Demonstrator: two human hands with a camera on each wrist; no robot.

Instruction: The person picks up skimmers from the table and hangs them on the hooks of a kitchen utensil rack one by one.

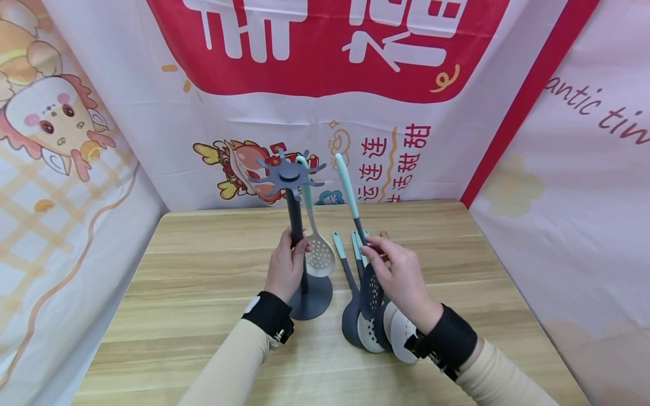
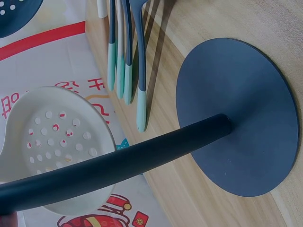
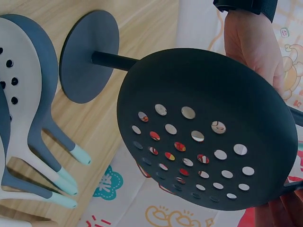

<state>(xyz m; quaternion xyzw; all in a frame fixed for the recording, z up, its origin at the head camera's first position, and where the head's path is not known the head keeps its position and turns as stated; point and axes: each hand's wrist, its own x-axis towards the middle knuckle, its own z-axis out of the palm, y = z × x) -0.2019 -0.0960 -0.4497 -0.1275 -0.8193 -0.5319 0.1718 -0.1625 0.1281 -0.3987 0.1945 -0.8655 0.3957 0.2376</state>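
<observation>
My left hand grips the pole of a dark grey utensil stand, which has a round base and a hooked, star-shaped top. From one of its hooks hangs a white skimmer with a mint handle, just right of the pole. In my right hand, a dark grey skimmer is pinched by its shaft between thumb and fingers, its mint handle pointing up and its holed head down. The right wrist view shows that head large, covering part of the pole.
Several more utensils lie side by side on the wooden table under my right hand, among them a dark ladle and a white skimmer. Their mint handles point toward the back. Printed cloth encloses the table's back and sides.
</observation>
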